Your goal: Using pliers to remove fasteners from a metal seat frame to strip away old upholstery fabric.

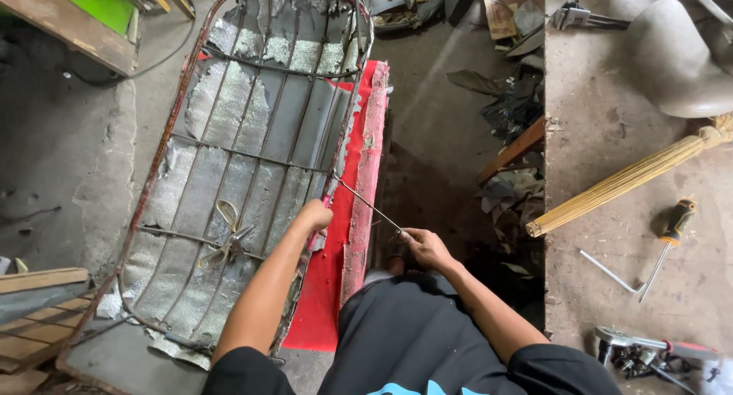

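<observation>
A rusty wire seat frame (pixel 200 51) lies on silvery grey padding (pixel 252 158) over a red cover (pixel 365 158). My left hand (pixel 314 214) grips the frame's right edge where the red cover meets it. My right hand (pixel 424 247) pinches the near end of a thin metal rod or needle (pixel 366 202), which runs up-left to the red edge. Scissors (pixel 227 238) with yellowish handles rest on the padding, left of my left hand.
To the right, a concrete ledge (pixel 603 173) holds a straw broom (pixel 626 182), a screwdriver (pixel 670 238), a hex key (pixel 608 272), a wrench (pixel 576 16) and a stapler-like tool (pixel 649 349). Scrap lies in the gap (pixel 511 105). Wooden slats (pixel 38 318) sit at lower left.
</observation>
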